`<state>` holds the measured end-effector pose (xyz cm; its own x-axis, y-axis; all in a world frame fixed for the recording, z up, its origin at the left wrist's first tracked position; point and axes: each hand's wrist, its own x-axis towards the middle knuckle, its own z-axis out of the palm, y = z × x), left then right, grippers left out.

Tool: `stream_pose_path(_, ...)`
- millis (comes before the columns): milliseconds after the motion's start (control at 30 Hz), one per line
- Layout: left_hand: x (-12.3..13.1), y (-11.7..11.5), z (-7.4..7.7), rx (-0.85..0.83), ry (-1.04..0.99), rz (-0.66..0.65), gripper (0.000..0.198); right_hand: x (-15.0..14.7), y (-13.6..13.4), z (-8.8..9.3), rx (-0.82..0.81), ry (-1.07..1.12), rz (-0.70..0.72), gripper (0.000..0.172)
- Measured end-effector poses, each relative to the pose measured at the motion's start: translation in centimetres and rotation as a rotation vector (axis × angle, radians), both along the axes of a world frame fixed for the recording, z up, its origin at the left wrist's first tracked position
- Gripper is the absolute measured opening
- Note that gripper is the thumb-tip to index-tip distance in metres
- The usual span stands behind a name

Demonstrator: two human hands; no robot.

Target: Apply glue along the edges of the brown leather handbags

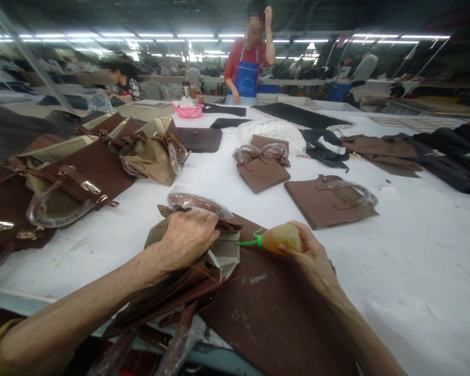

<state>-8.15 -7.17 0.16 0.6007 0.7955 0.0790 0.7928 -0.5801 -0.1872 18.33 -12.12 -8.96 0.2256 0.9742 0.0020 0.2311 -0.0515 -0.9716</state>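
Observation:
My left hand is closed on the upper edge of a brown handbag, whose pale lining faces right. Between the fingers of my right hand is a squeeze bottle of amber liquid, lying on its side. Its thin green nozzle points left and its tip is at the bag's pale inner edge; whether they touch is hard to tell. Under the bag and bottle lies a large flat brown piece. A plastic-wrapped handle rises just behind my left hand.
Brown handbags crowd the left side. Two flat brown bag pieces with wrapped handles lie ahead on the white table. A pink basin and dark material are farther back. A person in a blue apron stands across the table.

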Motion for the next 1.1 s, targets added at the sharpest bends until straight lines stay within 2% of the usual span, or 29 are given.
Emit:
stream_pose_path(400, -1.4, 0.7, 0.7, 0.208, -0.085, -0.280, 0.013, 0.7, -2.8, 0.0, -0.045, -0.034, 0.018, 0.055)
stream_pose_path(500, -1.4, 0.6, 0.4, 0.240, -0.119, -0.278, 0.016, 0.6, -3.1, 0.3, -0.038, -0.045, -0.007, 0.053)
stream_pose_path(633, -1.6, 0.2, 0.1, 0.273, -0.153, -0.277, 0.018, -0.3, -2.1, 0.6, -0.004, -0.060, -0.048, 0.055)
stream_pose_path(800, -1.5, 0.0, -0.2, 0.298, -0.177, -0.264, 0.020, -0.8, -1.1, 0.1, -0.028, -0.056, -0.043, 0.057)
stream_pose_path(933, -1.7, -0.2, -0.4, 0.297, -0.209, -0.293, 0.023, 0.1, -1.9, 0.1, -0.054, -0.049, -0.012, 0.056)
stream_pose_path(1100, -2.5, -1.4, 0.1, 0.267, -0.252, -0.357, 0.024, 0.4, -3.0, 1.2, -0.099, -0.026, 0.056, 0.051)
